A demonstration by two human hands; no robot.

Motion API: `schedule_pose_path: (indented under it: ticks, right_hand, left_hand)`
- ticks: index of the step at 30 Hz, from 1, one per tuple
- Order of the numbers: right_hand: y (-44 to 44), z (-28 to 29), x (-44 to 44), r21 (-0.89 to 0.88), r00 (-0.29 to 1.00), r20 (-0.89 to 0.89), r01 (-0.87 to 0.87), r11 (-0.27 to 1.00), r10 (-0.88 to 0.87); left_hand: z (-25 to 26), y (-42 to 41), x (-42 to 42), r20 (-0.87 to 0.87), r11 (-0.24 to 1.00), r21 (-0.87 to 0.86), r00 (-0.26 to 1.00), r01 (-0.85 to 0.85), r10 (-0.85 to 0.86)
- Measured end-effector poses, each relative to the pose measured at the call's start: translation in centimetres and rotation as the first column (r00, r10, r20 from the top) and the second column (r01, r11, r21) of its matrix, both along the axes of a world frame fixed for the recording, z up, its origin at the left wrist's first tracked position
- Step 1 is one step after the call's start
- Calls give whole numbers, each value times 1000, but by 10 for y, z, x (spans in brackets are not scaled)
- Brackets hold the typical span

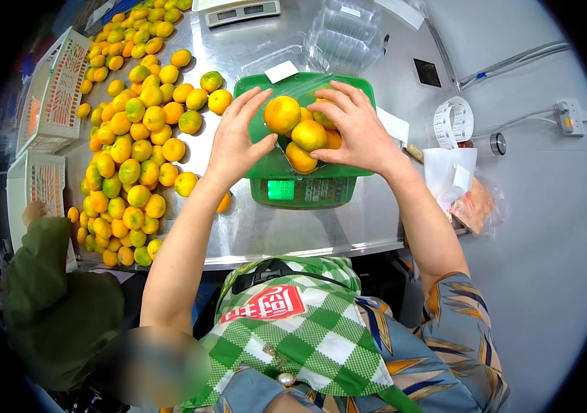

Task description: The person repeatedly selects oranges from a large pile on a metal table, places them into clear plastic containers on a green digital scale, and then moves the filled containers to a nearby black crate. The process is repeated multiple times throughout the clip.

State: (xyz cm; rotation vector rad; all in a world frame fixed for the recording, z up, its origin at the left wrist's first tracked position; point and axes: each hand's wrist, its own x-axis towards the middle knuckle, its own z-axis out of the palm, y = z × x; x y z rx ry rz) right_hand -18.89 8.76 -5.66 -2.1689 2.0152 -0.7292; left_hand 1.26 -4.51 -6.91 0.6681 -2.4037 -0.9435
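Observation:
Several yellow-orange mandarins (308,135) are heaped in a clear plastic clamshell box on the green pan (355,88) of a digital scale (303,192). My right hand (358,126) curves over the heap's right side, its fingers and thumb touching the fruit. On the left side my left hand (241,131) is spread, fingers apart, beside the mandarins and holding nothing. Most of the clear box is hidden beneath the fruit and my hands. A small white label (281,72) lies at the pan's back edge. The scale's display glows green.
A large pile of mandarins (133,155) covers the left of the steel table. White plastic crates (53,93) stand beyond it, near a person's sleeve (48,253). Stacked clear clamshells (347,33) and a white scale (241,11) sit behind. A label roll (453,121) is at right.

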Motion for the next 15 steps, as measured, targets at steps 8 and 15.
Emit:
schedule_pose_path:
  ticks: [8,15]
  right_hand:
    - [-1,-24,17,4,997,-55,60,998,-59]
    - [24,-23,19,-3,980,-123,160,987,-159]
  left_hand:
    - [-15,9,-16,54,998,30,997,53,-55]
    - [-17,20,-18,190,948,-292,979,131,-77]
